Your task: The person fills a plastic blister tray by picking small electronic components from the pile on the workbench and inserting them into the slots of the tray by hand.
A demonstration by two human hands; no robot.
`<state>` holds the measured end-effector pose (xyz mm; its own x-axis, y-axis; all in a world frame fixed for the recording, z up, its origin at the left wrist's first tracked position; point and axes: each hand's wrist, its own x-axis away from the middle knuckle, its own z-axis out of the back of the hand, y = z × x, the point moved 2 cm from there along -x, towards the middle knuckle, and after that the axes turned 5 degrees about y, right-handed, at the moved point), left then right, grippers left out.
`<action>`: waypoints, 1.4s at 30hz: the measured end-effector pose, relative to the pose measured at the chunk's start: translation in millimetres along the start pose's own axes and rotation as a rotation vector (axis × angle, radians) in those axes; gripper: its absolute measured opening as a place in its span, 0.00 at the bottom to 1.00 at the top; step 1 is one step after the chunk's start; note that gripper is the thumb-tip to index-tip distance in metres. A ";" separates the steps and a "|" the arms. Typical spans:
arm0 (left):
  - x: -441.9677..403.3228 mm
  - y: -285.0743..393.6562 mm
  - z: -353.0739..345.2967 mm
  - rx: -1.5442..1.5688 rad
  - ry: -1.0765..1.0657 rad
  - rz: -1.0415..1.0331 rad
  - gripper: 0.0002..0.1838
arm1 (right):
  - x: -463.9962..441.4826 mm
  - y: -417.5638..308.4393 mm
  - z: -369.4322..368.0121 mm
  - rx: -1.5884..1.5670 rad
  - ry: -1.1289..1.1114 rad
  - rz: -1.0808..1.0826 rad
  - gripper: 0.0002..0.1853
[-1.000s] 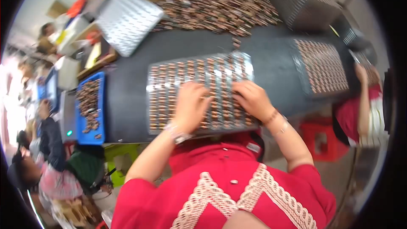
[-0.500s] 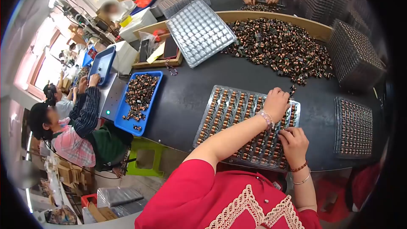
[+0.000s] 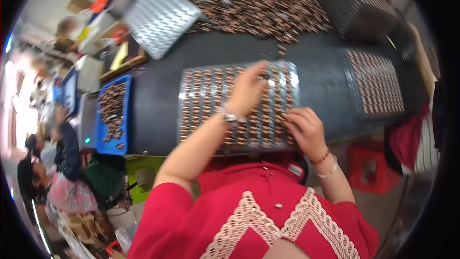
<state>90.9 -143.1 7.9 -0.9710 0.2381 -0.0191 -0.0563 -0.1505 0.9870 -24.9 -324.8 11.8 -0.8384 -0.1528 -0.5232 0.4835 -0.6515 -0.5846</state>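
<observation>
A clear plastic tray [image 3: 184,97] with rows of small copper-wound coil parts [image 3: 207,97] lies on the dark table before me. My left hand [image 3: 247,91] is over the tray's upper middle, its fingers bent together near a pocket; motion blur hides what is between them. At the tray's right side, my right hand [image 3: 307,132] has thumb and fingers drawn together, the tips touching or just above the last rows. Whatever they pinch is too small to name. A big heap of loose coil parts [image 3: 258,7] is beyond the tray, a few trailing toward it.
To the right lies another filled tray [image 3: 376,84], with a tall stack of trays [image 3: 357,5] behind it. At left are a blue bin [image 3: 125,115] of coil parts and a tilted unfilled tray [image 3: 160,19]. A red stool [image 3: 369,168] stands below the table. Co-workers sit at left.
The head view has turned, shifting the scene left and up. My left hand has moved inward from the tray's upper right corner. My right hand stays by the right-hand rows.
</observation>
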 end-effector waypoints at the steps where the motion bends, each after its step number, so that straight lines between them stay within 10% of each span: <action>1: 7.4 3.2 5.2 0.043 -0.029 0.061 0.25 | 4.5 -2.6 2.3 0.004 0.011 0.003 0.11; 14: 123.7 20.9 5.7 -0.537 -0.122 -0.336 0.09 | 32.9 -14.1 -4.6 -0.095 -0.050 0.056 0.10; 26: 138.4 10.9 -11.4 -0.819 -0.162 -0.716 0.15 | 35.7 -11.6 -5.3 -0.105 -0.050 0.107 0.11; 42: 138.8 16.3 -5.7 -0.784 -0.230 -0.604 0.15 | 38.5 -6.8 -3.7 -0.081 -0.096 0.128 0.11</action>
<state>-46.1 -118.0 20.4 -0.6661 0.6490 -0.3675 -0.7396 -0.5112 0.4379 -59.6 -323.5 -6.7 -0.7868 -0.3033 -0.5375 0.6034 -0.5608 -0.5669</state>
